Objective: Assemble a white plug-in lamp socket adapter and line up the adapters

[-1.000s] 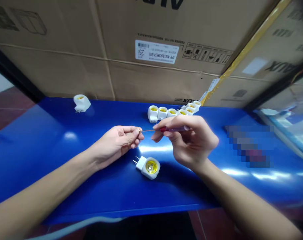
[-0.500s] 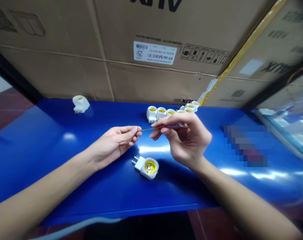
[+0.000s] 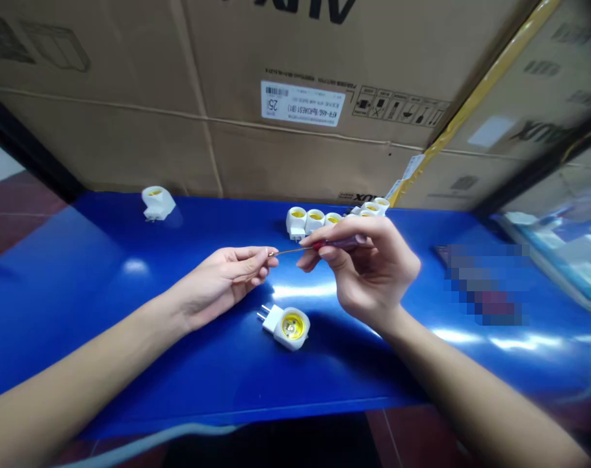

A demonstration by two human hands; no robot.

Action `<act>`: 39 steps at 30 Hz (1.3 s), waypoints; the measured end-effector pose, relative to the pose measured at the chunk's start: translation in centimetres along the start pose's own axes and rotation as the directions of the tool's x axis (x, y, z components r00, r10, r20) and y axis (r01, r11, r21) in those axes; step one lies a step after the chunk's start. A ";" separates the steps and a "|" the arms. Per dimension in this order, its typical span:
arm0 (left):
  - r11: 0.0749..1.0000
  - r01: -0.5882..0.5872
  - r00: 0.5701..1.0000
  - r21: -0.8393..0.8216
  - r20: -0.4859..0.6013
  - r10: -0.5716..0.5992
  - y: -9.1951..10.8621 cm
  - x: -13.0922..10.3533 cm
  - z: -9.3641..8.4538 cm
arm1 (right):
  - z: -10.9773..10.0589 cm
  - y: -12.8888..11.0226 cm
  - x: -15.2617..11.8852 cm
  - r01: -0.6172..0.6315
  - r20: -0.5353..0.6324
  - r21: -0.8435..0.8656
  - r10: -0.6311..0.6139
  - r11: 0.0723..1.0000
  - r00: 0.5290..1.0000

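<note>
My right hand (image 3: 376, 270) is closed around the purple and red handle of a screwdriver (image 3: 339, 243), whose thin shaft points left. My left hand (image 3: 231, 283) pinches thumb and fingers together right at the screwdriver's tip. A tiny metallic glint shows there, too small to name. Below both hands, a white plug-in lamp socket (image 3: 292, 327) lies on the blue table (image 3: 202, 383), its yellow-lined opening facing up and its metal prongs pointing left. Neither hand touches it.
Several similar white sockets (image 3: 315, 221) stand in a cluster behind my right hand. Another single socket (image 3: 157, 203) sits at the back left. Large cardboard boxes (image 3: 144, 143) wall off the table's far edge. On the right lies a pixelated patch (image 3: 485, 286); a pale cable (image 3: 178, 434) runs along the front.
My right hand and the screwdriver have shifted slightly to the right, with the tip still at my left fingers. My left hand and the sockets look unmoved.
</note>
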State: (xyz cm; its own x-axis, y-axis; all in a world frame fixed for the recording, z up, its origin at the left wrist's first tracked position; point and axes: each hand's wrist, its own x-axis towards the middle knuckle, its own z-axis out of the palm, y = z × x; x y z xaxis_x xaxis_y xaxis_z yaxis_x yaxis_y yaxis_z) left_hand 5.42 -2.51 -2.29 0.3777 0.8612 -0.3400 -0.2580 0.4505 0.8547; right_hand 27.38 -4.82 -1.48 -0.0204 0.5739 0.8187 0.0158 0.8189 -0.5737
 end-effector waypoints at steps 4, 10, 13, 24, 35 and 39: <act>0.956 -0.167 0.975 0.241 -0.106 0.197 0.0 0.0 0.1 | 0.0 -0.5 0.5 0.027 -0.004 0.004 -0.027 1.000 1.000; 0.435 -0.470 0.881 0.768 0.384 0.275 3.4 -1.8 -1.5 | -0.6 -1.6 0.9 0.068 0.020 0.000 -0.068 0.998 0.997; 0.257 -0.539 0.841 0.802 0.533 0.098 3.8 -2.3 -2.0 | -0.8 -2.0 1.0 0.057 0.017 0.007 -0.057 0.998 0.998; 0.211 -0.501 0.859 0.839 0.511 0.009 1.9 -1.6 -0.7 | -1.0 -2.8 1.2 0.044 0.001 0.042 -0.044 0.998 0.999; 0.214 -0.437 0.897 0.873 0.442 0.027 2.1 -1.8 -0.8 | -1.4 -2.7 0.3 -0.045 0.150 -0.088 0.058 0.995 0.987; 0.212 -0.427 0.901 0.879 0.433 0.017 2.1 -1.8 -0.9 | -1.4 -2.2 -0.2 -0.018 0.236 -0.108 0.043 0.994 0.971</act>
State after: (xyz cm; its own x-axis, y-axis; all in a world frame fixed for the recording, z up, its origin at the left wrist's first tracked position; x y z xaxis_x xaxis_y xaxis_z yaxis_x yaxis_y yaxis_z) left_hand 3.38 -2.92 -0.17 0.7212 0.6819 -0.1219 0.5661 -0.4788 0.6710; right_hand 28.79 -6.73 -0.31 -0.2548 0.5928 0.7640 0.1242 0.8036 -0.5820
